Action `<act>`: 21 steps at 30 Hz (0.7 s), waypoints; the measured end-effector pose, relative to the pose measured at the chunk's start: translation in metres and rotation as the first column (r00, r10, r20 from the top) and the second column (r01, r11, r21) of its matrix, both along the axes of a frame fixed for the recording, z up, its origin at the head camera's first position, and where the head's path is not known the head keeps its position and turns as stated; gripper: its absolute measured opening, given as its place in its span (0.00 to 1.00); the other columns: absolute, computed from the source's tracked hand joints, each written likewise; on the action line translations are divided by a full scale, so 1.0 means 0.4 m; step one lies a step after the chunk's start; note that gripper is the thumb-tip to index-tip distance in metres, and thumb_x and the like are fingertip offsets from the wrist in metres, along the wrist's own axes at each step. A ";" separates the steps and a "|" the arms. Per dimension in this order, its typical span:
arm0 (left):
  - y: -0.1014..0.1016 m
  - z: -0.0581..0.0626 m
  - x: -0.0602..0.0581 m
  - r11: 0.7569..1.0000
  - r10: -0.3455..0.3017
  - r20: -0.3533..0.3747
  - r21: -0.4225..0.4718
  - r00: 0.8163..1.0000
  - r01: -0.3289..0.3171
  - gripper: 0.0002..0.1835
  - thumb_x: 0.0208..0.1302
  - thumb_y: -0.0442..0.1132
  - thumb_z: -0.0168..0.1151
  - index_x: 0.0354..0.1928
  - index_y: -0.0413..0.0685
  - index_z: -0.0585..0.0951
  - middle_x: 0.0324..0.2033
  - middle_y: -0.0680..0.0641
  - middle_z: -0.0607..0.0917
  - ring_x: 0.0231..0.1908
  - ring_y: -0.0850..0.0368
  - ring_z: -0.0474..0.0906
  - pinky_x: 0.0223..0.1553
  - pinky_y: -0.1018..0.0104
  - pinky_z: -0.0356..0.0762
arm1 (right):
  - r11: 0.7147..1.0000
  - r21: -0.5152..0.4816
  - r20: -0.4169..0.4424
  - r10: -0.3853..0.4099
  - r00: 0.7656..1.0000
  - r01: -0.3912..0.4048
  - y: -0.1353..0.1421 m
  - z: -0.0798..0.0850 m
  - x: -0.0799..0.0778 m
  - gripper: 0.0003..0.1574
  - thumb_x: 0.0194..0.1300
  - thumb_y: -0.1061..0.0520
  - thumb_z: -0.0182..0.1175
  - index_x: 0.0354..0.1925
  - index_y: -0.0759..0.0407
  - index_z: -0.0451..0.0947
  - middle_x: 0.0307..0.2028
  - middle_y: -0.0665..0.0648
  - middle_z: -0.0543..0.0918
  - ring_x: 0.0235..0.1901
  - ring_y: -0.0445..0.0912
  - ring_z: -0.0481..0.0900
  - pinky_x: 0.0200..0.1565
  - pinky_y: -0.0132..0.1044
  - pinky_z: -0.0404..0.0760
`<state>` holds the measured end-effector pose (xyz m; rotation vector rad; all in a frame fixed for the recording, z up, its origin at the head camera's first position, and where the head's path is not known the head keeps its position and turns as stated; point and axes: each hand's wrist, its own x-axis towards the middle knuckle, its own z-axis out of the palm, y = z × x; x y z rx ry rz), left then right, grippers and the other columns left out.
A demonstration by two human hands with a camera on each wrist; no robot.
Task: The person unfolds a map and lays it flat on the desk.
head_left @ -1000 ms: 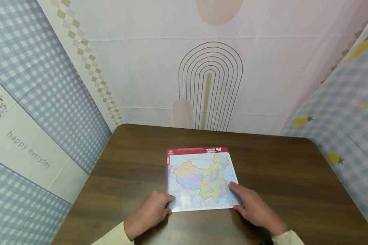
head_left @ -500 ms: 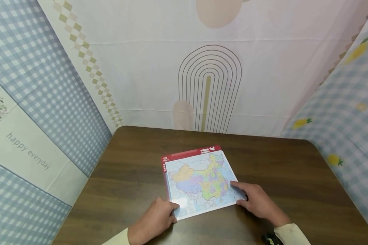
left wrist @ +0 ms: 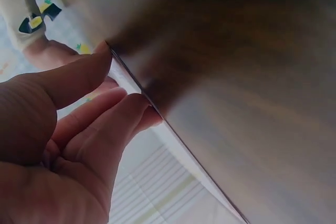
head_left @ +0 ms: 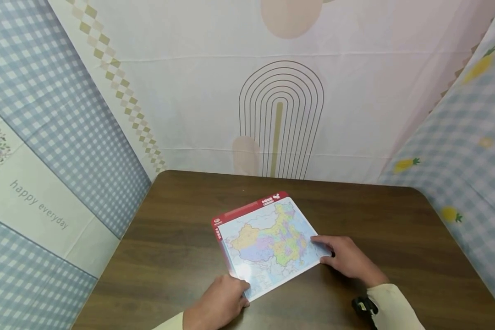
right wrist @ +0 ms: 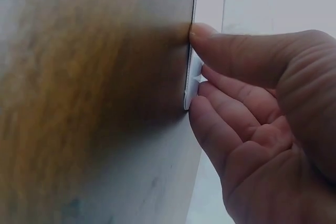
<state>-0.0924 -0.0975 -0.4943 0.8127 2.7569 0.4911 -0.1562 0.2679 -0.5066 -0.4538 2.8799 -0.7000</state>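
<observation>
A thin rectangular map board (head_left: 268, 243) lies turned at an angle on the brown table, its red header strip along the far side and a coloured map of China printed on its face. My left hand (head_left: 222, 300) grips its near left corner, index finger over the printed face and thumb at the near edge. At the near right corner, my right hand (head_left: 346, 259) holds it, forefinger on the map and thumb against the edge. Both wrist views show the thumb and fingertips at the thin board edge (left wrist: 194, 158), close to the table surface.
The wooden table (head_left: 177, 215) has rounded far corners and meets a pale wall cloth (head_left: 189, 105) behind. Blue checked cloths hang on the left (head_left: 66, 105) and right (head_left: 466, 183). A dark strap (head_left: 365, 306) is at the right sleeve.
The map board has turned anticlockwise on the table. My left hand has moved nearer and to the right with its corner, while the right hand has shifted slightly away.
</observation>
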 end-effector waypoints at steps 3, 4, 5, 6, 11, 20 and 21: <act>0.007 -0.001 0.004 1.000 0.013 0.001 0.008 1.000 -0.013 0.23 0.58 0.41 0.81 0.56 0.56 0.89 0.48 0.54 0.90 0.33 0.61 0.77 0.38 0.65 0.80 | 1.000 0.008 -0.009 -0.007 1.000 0.008 0.000 -0.005 -0.004 0.36 0.63 0.61 0.76 0.68 0.55 0.80 0.64 0.64 0.84 0.50 0.47 0.84 0.48 0.44 0.83; 0.008 -0.001 0.005 1.000 0.017 0.003 0.012 1.000 -0.017 0.25 0.57 0.41 0.81 0.59 0.57 0.88 0.50 0.54 0.90 0.34 0.61 0.77 0.39 0.65 0.81 | 1.000 0.009 -0.011 -0.007 1.000 0.008 0.001 -0.005 -0.004 0.36 0.64 0.61 0.75 0.69 0.55 0.80 0.65 0.65 0.84 0.52 0.48 0.84 0.48 0.45 0.83; 0.010 -0.001 0.005 1.000 0.023 0.006 0.014 1.000 -0.023 0.28 0.57 0.41 0.81 0.62 0.58 0.86 0.53 0.54 0.89 0.36 0.60 0.78 0.40 0.64 0.81 | 1.000 0.011 -0.010 -0.007 1.000 0.007 0.001 -0.006 -0.004 0.36 0.64 0.61 0.75 0.69 0.55 0.79 0.65 0.65 0.83 0.54 0.50 0.85 0.49 0.45 0.83; 0.010 -0.002 0.005 1.000 0.022 0.000 0.014 1.000 -0.022 0.29 0.57 0.41 0.81 0.62 0.59 0.86 0.54 0.54 0.89 0.36 0.60 0.78 0.40 0.64 0.81 | 1.000 0.009 -0.003 -0.015 1.000 0.015 0.001 -0.007 -0.004 0.36 0.65 0.61 0.74 0.70 0.54 0.79 0.67 0.65 0.82 0.56 0.51 0.85 0.50 0.46 0.83; 0.003 -0.003 -0.003 1.000 0.005 -0.016 0.025 1.000 -0.004 0.18 0.58 0.46 0.81 0.51 0.57 0.91 0.39 0.57 0.90 0.29 0.64 0.73 0.34 0.68 0.75 | 1.000 0.001 0.018 -0.029 0.999 0.029 -0.005 -0.004 -0.001 0.36 0.65 0.63 0.73 0.71 0.56 0.78 0.69 0.68 0.79 0.63 0.58 0.82 0.55 0.51 0.84; -0.090 -0.007 -0.099 0.934 -0.021 0.133 0.357 0.991 -0.028 0.15 0.58 0.41 0.82 0.46 0.44 0.92 0.39 0.50 0.94 0.35 0.70 0.86 0.34 0.75 0.80 | 0.996 -0.083 -0.051 -0.023 0.998 0.018 -0.081 0.017 0.049 0.38 0.65 0.55 0.75 0.70 0.62 0.77 0.68 0.61 0.81 0.66 0.58 0.81 0.61 0.56 0.82; -0.100 -0.008 -0.114 0.922 -0.015 0.145 0.385 0.989 -0.043 0.15 0.58 0.40 0.81 0.46 0.43 0.92 0.40 0.48 0.94 0.37 0.67 0.87 0.36 0.74 0.82 | 0.997 -0.080 -0.071 -0.016 0.997 0.010 -0.095 0.021 0.054 0.38 0.65 0.54 0.75 0.70 0.62 0.77 0.68 0.60 0.82 0.66 0.57 0.81 0.61 0.55 0.82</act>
